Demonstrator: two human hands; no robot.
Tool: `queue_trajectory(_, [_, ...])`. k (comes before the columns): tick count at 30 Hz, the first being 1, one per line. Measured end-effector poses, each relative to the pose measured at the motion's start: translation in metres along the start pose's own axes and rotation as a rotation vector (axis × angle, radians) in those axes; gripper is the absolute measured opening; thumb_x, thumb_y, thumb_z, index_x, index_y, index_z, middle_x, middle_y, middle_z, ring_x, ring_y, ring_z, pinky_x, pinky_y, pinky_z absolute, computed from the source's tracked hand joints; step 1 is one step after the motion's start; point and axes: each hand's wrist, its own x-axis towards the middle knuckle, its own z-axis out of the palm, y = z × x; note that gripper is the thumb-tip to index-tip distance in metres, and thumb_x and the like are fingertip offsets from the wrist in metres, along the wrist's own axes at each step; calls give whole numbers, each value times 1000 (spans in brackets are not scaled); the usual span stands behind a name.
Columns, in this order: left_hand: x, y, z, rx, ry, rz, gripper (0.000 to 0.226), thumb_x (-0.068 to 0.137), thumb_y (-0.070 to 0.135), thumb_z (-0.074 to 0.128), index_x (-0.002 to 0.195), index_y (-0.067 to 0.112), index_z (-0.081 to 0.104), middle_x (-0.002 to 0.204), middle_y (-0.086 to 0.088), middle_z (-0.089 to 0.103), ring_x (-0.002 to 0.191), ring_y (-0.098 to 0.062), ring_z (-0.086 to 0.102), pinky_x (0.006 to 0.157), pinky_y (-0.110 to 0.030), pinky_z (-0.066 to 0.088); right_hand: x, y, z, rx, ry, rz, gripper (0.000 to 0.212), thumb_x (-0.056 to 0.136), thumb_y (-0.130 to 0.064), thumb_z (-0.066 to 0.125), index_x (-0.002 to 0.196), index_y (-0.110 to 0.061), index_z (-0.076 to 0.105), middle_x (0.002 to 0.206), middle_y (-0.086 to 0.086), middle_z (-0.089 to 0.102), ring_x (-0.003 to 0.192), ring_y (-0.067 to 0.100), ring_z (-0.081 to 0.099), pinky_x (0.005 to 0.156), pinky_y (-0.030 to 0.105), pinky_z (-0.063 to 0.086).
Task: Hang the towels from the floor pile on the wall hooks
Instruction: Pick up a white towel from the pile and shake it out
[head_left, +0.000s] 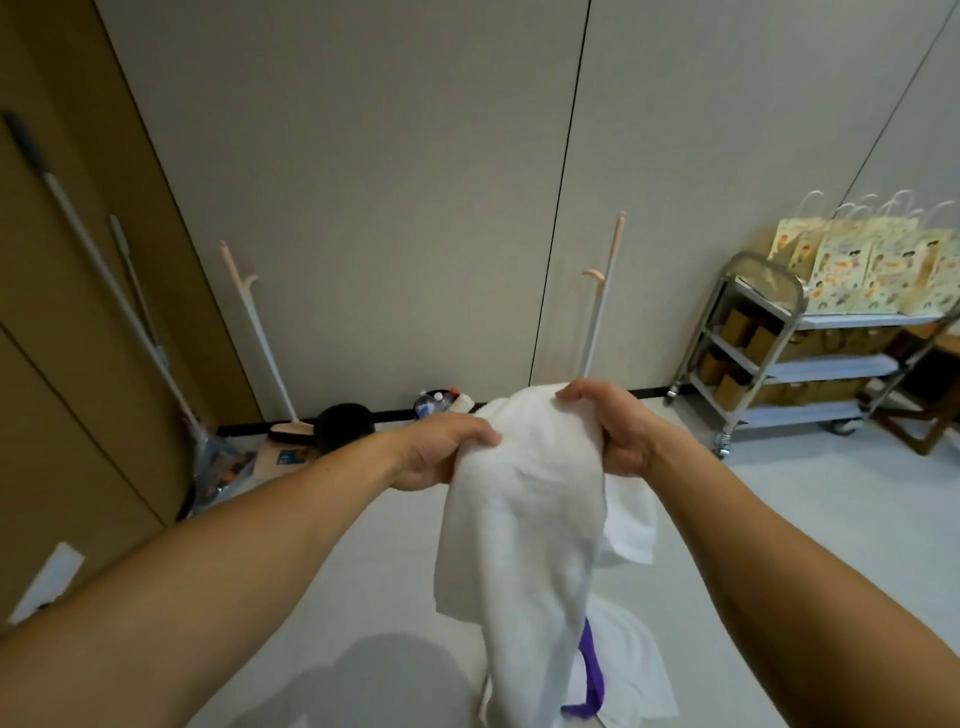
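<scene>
Towel (524, 519) — hangs from left grip (441, 454), right grip (615, 428).

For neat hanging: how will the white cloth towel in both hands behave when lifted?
Probably floppy: the white cloth towel droops in folds below the left hand and right hand. Likely light: thin layers bunch inside each grip.

Both hands hold 1 white towel (524, 519) up in front of the wall: the left hand (441, 452) grips its upper left edge, the right hand (618, 431) its top right. Below it, more white cloth and a purple piece (589, 670) lie on the floor (779, 493).
</scene>
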Motion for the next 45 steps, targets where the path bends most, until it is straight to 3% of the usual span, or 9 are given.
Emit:
queue_trajectory(8, [-32,22,-64,-263,62,106,49,80,19,57,123,-2,60,121,-22,62,105,-33,60,100,-43,44,3,-12,20,92,-158,-78,50,62,-28,80,106,-8,69,98,11,73,81,27,71,72,38,58])
queue_trajectory(11, [-43,33,-82,-401,103,206,43,77,23,60,114,2,67,119,-21,63,105,-33,62,100,-43,45,10,-9,18,336,-318,-251,56,63,-31,83,113,-12,67,113,9,67,98,26,66,94,40,51])
queue_trajectory(14, [-51,40,-92,-477,147,277,37,85,30,55,105,2,69,109,-19,68,97,-32,66,88,-39,53,10,16,33,-55,-393,-161,52,71,-26,78,119,-9,67,118,12,69,104,27,67,80,35,55])
queue_trajectory(21, [-69,48,-114,-398,481,289,38,89,16,61,123,-1,58,121,-22,62,109,-36,62,97,-49,48,21,1,28,363,-275,-237,38,76,-37,75,102,-9,76,106,13,73,99,30,70,80,40,57])
queue_trajectory(24, [-76,48,-116,-337,549,264,35,90,20,61,118,0,60,111,-19,66,99,-33,66,84,-42,54,24,22,35,40,-278,-37,43,72,-36,79,105,-8,75,110,13,72,97,28,70,84,40,57])
queue_trajectory(28, [-78,32,-124,-126,672,169,31,90,17,61,114,-2,60,104,-18,66,88,-32,66,81,-42,56,28,12,29,160,-83,-66,31,79,-23,74,105,-6,70,96,14,75,77,28,73,60,38,58])
queue_trajectory(34, [-78,10,-142,190,869,137,33,91,21,61,112,-5,57,102,-19,63,92,-36,64,85,-42,53,25,4,8,-172,29,45,28,83,-20,73,104,-3,66,93,13,75,81,28,71,66,37,56])
queue_trajectory(38, [-82,0,-140,497,930,71,25,91,31,60,83,10,49,83,-11,50,73,-28,50,63,-32,41,23,11,4,-358,231,-63,24,80,-20,76,87,-4,59,92,12,64,84,30,63,77,44,57])
queue_trajectory(45, [-80,-3,-143,268,960,6,18,87,21,61,92,4,60,88,-16,63,72,-29,61,54,-29,48,20,12,-9,-104,118,-121,21,86,-13,69,102,-1,62,104,8,65,91,25,62,68,33,50])
